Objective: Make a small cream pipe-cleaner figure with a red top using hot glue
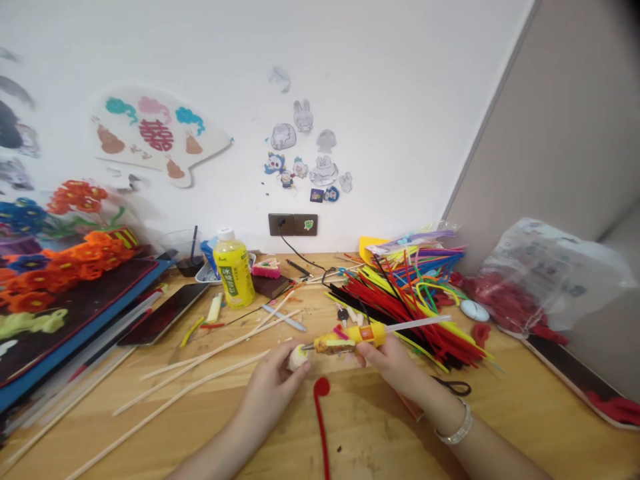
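My left hand pinches a small whitish round piece, perhaps a cap, between thumb and fingers. A yellow hot glue gun is gripped in my right hand, its nozzle pointing left and at or very near the whitish piece. A clear glue stick sticks out of the gun's rear. Below and between my hands lies a red pipe cleaner with its far end rolled into a flat coil. Whether glue is flowing cannot be made out.
Bundled coloured pipe cleaners lie behind my right hand. A yellow drink bottle stands back left, near a phone. Long wooden sticks cross the left side. A cord runs from the wall socket. A plastic bag sits right.
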Demonstrator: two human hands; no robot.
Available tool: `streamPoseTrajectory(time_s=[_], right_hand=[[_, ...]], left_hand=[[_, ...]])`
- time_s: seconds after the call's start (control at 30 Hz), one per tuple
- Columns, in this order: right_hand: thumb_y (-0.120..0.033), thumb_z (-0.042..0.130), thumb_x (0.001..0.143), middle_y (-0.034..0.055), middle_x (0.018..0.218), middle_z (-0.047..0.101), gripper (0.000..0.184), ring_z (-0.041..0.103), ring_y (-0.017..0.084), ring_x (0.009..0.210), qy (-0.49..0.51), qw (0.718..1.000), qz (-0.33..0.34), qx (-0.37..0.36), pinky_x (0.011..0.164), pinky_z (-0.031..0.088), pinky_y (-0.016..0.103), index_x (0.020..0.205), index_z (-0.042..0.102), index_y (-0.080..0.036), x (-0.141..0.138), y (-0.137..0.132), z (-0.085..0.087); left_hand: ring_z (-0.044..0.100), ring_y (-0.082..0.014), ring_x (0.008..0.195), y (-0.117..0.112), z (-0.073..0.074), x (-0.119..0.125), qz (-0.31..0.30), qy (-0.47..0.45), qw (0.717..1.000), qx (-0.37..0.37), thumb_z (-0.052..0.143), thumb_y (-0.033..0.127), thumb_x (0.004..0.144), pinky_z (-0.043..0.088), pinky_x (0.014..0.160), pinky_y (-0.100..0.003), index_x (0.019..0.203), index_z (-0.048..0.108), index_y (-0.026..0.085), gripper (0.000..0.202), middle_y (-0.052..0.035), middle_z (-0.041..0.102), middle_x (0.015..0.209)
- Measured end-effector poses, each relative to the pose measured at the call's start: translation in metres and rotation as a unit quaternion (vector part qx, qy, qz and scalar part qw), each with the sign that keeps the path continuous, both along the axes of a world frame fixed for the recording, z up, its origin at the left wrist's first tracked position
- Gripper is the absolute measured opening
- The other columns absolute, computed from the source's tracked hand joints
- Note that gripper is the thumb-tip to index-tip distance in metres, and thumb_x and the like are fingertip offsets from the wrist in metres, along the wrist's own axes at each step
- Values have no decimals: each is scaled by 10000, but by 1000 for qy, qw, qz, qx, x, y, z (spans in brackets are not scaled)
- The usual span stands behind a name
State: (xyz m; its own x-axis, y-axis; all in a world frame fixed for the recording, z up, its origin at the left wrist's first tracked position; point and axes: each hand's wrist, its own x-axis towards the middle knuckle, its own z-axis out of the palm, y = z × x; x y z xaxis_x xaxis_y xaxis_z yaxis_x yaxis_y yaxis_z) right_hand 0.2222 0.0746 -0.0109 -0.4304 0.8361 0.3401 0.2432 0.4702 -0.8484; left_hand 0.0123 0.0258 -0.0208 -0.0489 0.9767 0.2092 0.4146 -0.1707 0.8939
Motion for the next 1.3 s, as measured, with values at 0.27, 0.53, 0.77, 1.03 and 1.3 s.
streamPoseTrajectory(time_s=[0.27, 0.53, 0.77, 1.03, 1.3], right_hand=[[-551, 450, 781, -20, 504, 444, 450, 426, 118, 478, -2, 1000, -12, 5, 486, 375, 229, 512, 430, -192, 0, 1, 5], [-499, 476, 781, -23, 549, 445, 369, 394, 115, 489, -4, 1000, -20, 5, 495, 357, 231, 584, 475, -188, 1, -2, 8], [-542, 462, 776, -25, 523, 423, 407, 393, 122, 483, 3, 1000, -22, 2, 494, 353, 237, 565, 454, -194, 2, 1, 5], [-473, 491, 795, -6, 601, 514, 341, 455, 134, 555, 0, 1000, -25, 13, 540, 384, 239, 660, 553, -166, 1, 1, 3], [-468, 481, 805, 5, 636, 570, 330, 498, 149, 557, -25, 998, -43, 28, 538, 395, 246, 745, 606, -168, 4, 3, -1]], left_hand=[[639, -240, 761, 1, -2, 0, 2, 0, 1000, -4, 601, 282, 717, 502, 709, -331, 866, 644, 163, 196, -68, 696, 822], [640, -249, 812, 3, -7, -2, -2, -16, 1000, -3, 592, 280, 720, 496, 748, -338, 891, 637, 143, 224, -97, 695, 875], [638, -240, 797, 3, -8, -2, 6, -41, 999, -3, 590, 273, 722, 494, 730, -327, 895, 621, 155, 212, -73, 686, 842], [614, -225, 787, 3, -9, -1, -5, -80, 997, -6, 602, 246, 719, 476, 723, -331, 928, 585, 177, 221, -41, 653, 839], [515, -133, 585, 3, -11, 1, -20, -128, 991, 9, 582, 238, 743, 420, 529, -230, 800, 459, 218, 137, 56, 509, 686]])
